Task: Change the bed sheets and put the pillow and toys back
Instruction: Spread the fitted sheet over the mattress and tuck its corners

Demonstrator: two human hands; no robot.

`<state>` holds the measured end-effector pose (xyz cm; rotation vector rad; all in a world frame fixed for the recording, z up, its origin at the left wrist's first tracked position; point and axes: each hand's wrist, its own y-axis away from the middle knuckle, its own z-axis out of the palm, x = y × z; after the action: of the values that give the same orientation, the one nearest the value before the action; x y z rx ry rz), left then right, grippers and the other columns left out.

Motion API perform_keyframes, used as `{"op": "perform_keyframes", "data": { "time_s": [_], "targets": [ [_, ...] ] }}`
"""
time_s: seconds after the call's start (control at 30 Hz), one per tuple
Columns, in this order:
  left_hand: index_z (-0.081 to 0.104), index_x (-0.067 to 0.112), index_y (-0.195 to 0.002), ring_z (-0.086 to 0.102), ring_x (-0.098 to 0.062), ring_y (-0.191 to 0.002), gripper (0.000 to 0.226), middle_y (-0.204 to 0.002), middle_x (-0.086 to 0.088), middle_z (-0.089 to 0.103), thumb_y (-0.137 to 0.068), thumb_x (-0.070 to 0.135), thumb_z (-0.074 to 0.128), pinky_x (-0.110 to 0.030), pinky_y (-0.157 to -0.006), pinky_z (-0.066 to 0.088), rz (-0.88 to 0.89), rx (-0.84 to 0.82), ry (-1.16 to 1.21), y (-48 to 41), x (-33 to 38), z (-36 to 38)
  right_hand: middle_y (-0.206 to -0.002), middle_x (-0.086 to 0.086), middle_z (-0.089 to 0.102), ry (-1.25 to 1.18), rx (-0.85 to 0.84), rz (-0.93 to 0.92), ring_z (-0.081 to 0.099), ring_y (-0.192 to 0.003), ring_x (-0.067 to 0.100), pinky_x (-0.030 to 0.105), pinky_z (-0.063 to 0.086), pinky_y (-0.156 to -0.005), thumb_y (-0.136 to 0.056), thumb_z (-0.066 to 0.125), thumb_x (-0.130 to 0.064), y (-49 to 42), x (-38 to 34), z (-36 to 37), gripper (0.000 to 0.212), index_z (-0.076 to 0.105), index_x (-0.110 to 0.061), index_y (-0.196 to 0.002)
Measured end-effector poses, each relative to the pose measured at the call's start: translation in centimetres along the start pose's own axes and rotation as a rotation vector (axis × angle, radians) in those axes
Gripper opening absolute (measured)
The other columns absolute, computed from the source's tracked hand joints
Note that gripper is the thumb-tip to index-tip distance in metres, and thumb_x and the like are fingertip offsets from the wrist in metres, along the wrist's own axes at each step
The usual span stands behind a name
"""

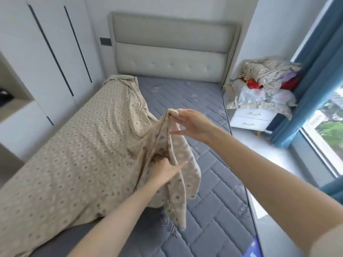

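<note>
Bedding pile [263,86] tops nightstand [248,120]; sheet [70,145] half covers mattress [213,182].

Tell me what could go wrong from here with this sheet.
The right hand only pinches the sheet by its edge; that thin grip may slip under a pull.
Tugging toward the bare mattress side could drag the sheet off its far left corner, where it looks only loosely draped.
</note>
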<state>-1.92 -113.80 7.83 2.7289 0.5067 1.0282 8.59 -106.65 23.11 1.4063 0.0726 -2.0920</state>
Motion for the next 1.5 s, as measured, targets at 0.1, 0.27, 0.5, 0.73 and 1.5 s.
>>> {"op": "perform_keyframes", "data": {
  "time_s": [0.1,0.27,0.5,0.73,1.5],
  "targets": [
    [0.061,-0.001,-0.107,0.061,-0.027,-0.092,0.057,-0.1,-0.011,0.064,-0.094,0.051,0.042,-0.03,-0.072,0.046,0.007,-0.045,-0.028,-1.5,-0.2,-0.5,-0.082,0.0,0.073,-0.021,0.043,-0.037,0.068,-0.088,0.01,0.051,0.052,-0.079,-0.099,0.047,-0.009,-1.0,-0.2,0.1,0.006,0.052,-0.012,-0.098],
    [0.051,0.006,-0.07,0.055,-0.02,-0.067,0.04,-0.067,-0.005,0.051,-0.099,0.033,0.045,-0.024,-0.062,0.042,0.136,-0.179,0.19,-1.7,0.1,-2.8,-0.102,0.0,0.068,0.15,0.173,-0.092,0.064,-0.098,0.014,0.033,0.045,-0.089,-0.096,0.053,-0.011,-3.1,0.0,-1.0,0.009,0.055,-0.015,-0.104],
    [0.053,0.006,-0.081,0.052,-0.021,-0.073,0.024,-0.077,-0.012,0.054,-0.099,0.021,0.048,-0.035,-0.069,0.049,0.15,-0.078,0.562,-0.6,3.0,-6.0,-0.104,0.001,0.064,0.637,0.333,0.083,0.057,-0.087,0.017,0.031,0.051,-0.08,-0.093,0.049,-0.005,-2.9,2.3,-4.9,0.014,0.058,-0.016,-0.093],
    [0.05,0.009,-0.067,0.056,-0.016,-0.067,0.034,-0.073,-0.01,0.055,-0.098,0.024,0.05,-0.029,-0.068,0.051,0.085,0.005,0.697,2.2,7.1,-4.4,-0.133,0.001,0.051,1.332,-0.227,0.551,0.048,-0.122,0.018,0.031,0.045,-0.098,-0.084,0.067,-0.012,2.7,4.7,-10.9,0.051,0.05,-0.02,-0.132],
    [0.053,0.031,-0.131,0.058,-0.003,-0.098,0.034,-0.12,0.014,0.058,-0.098,0.026,0.05,-0.021,-0.074,0.048,-0.002,0.438,0.953,19.8,19.0,6.9,-0.049,-0.007,0.03,0.927,0.027,-0.424,0.027,-0.041,0.005,0.022,0.021,-0.041,-0.098,0.048,-0.028,20.1,-5.4,-22.9,0.043,0.035,-0.017,-0.058]
  ]
}}
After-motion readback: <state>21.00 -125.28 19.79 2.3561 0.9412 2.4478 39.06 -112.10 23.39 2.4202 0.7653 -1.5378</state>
